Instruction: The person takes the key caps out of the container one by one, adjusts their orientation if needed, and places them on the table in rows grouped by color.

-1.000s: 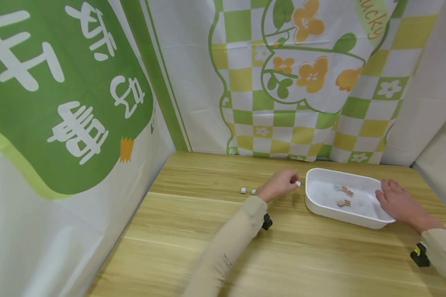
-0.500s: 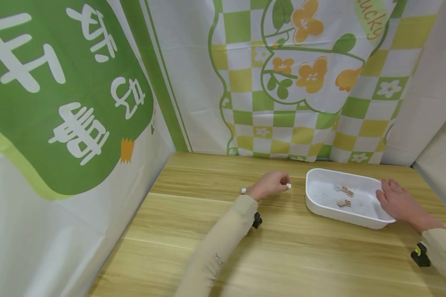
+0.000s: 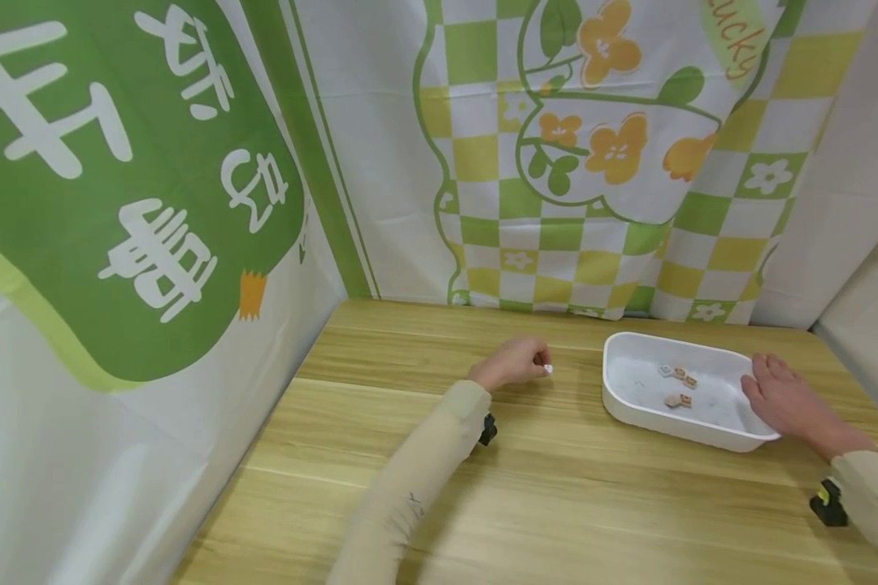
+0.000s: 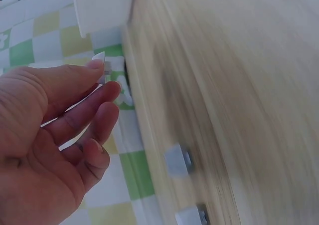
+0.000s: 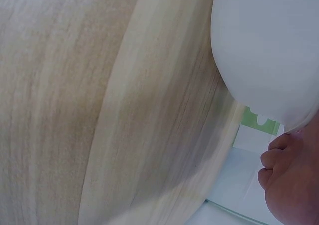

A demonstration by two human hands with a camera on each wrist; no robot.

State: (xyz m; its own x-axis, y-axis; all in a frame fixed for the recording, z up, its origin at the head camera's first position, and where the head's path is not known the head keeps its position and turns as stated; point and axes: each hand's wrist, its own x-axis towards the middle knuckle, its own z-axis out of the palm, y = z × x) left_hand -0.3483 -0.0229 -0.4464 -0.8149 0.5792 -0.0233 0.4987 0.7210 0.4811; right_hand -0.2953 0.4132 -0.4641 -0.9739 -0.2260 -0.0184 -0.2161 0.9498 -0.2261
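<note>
My left hand (image 3: 512, 363) pinches a small white keycap (image 3: 548, 370) between thumb and fingers, above the table left of the white tray (image 3: 673, 420). In the left wrist view the pinched keycap (image 4: 101, 65) shows edge-on at the thumb tip. Two more white keycaps, one (image 4: 177, 160) farther in and one (image 4: 192, 216) at the bottom edge, sit in a line on the tabletop there; the hand hides them in the head view. My right hand (image 3: 788, 398) grips the tray's right end, thumb over the rim, fingers along the outside.
Inside the tray lie a white keycap (image 3: 665, 370) and several orange-brown ones (image 3: 685, 400). The wooden table (image 3: 556, 496) ends against a patterned cloth (image 3: 541, 236) at the back. A green and white cloth (image 3: 117, 244) hangs at the left.
My left hand has moved left, away from the tray, with the pinched keycap. It now covers the keycaps standing on the table. The right hand and tray have stayed put.
</note>
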